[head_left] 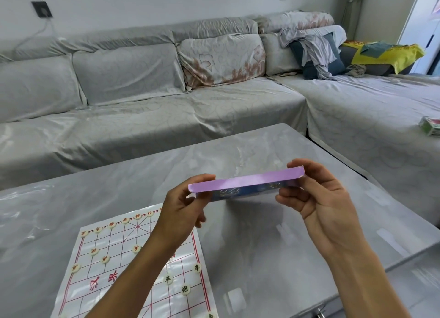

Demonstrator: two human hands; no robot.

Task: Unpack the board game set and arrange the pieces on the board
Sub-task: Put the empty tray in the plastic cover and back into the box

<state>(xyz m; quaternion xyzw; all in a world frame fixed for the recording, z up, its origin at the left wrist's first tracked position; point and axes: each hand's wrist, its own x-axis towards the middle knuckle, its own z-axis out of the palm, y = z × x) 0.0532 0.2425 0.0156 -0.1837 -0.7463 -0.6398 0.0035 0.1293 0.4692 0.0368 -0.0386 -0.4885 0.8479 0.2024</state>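
- The game box, flat with a lilac side edge and a dark blue printed face turned down, is held in the air above the surface, level and slightly tilted up to the right.
- The left hand pinches the box's left end, thumb on top and fingers curled beneath.
- The right hand grips the right end, fingers wrapped over the far corner and thumb against the near underside.
- Below and to the left of the box, a white paper board with a red grid and red characters lies flat on the surface; the left forearm crosses over its middle.
- Round cream pieces sit on the board: a row with red characters along its far edge, a few more red ones further in, and several with dark characters on the near right part.
- The surface is glossy grey marble-patterned and reflects light.
- Behind it runs a long corner sofa under a pale grey patterned cover, with a floral cushion.
- At the sofa's right end lie a dark blue cushion, crumpled grey cloth and a yellow fabric.
- A small green and white pack rests on the sofa seat at far right.
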